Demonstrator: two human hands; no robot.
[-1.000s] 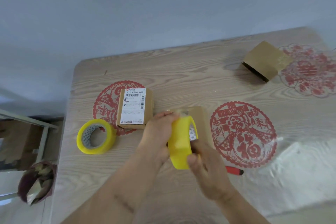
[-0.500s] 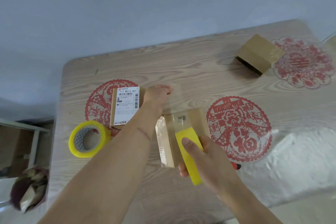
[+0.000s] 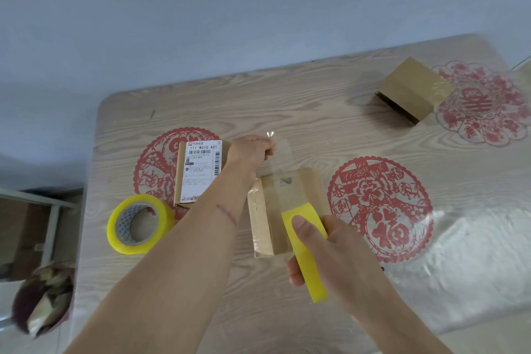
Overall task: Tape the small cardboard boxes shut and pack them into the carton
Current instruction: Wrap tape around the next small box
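Observation:
A small brown cardboard box (image 3: 304, 195) lies in the middle of the wooden table (image 3: 287, 100). My right hand (image 3: 330, 250) grips a yellow tape roll (image 3: 309, 256) at the box's near end, thumb on top. My left hand (image 3: 253, 149) pinches the free end of the clear tape strip (image 3: 283, 169), stretched over the box to its far side. A box with a white shipping label (image 3: 198, 172) stands left of my left arm. A third brown box (image 3: 411, 89) sits at the far right. No carton is in view.
A second yellow tape roll (image 3: 139, 224) lies flat at the left. Red paper-cut decorations (image 3: 379, 207) lie under the table's clear cover. A small bin with wrappers (image 3: 43, 299) stands on the floor at the lower left, beside a shelf frame (image 3: 34, 201).
My left hand has pulled the tape's end away from the roll and out past the box's far edge. My right hand has brought the roll down to the box's near end.

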